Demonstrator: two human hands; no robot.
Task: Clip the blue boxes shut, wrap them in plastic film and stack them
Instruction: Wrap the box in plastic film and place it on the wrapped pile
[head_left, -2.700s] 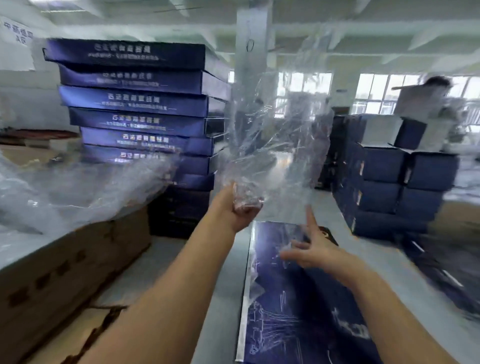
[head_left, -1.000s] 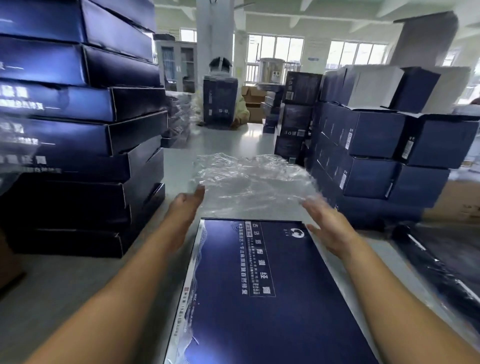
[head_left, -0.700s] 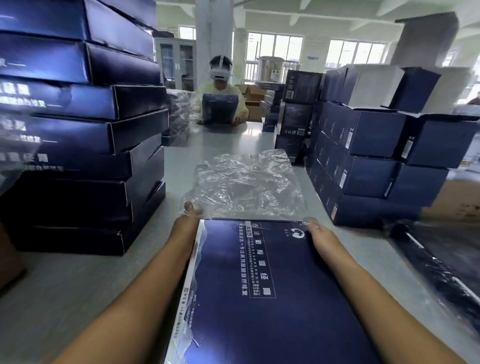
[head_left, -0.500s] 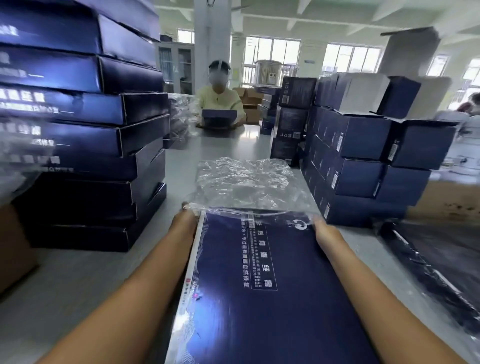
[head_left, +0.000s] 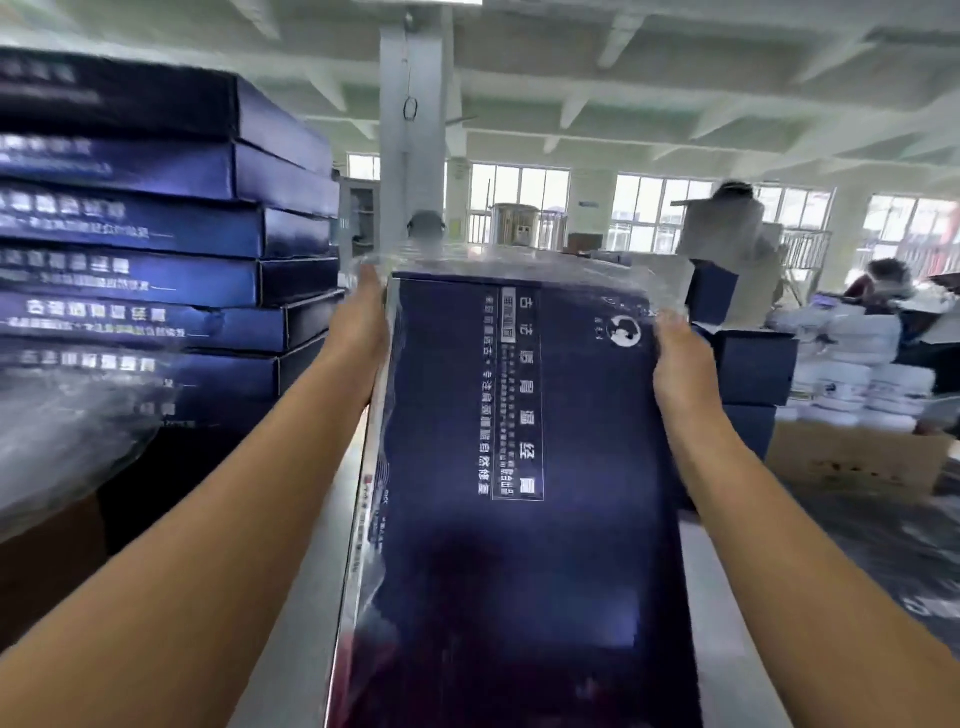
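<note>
A large flat dark blue box (head_left: 514, 467) with white print is tilted up in front of me, its far end raised. Clear plastic film (head_left: 519, 265) covers its far end and top face. My left hand (head_left: 361, 332) grips the box's far left edge over the film. My right hand (head_left: 680, 358) grips the far right edge the same way. A tall stack of flat blue boxes (head_left: 156, 270) stands at my left.
A grey table (head_left: 306, 623) runs under the box. Crumpled clear film (head_left: 67, 441) lies over a brown carton at the left. Smaller blue boxes (head_left: 753, 364) stand at the right, with a brown carton (head_left: 852, 462) and white goods beyond. A pillar (head_left: 410, 130) rises behind.
The film bag has been drawn over the box's far end. Both hands now grip the box's sides, and its far end has lifted off the table toward me.
</note>
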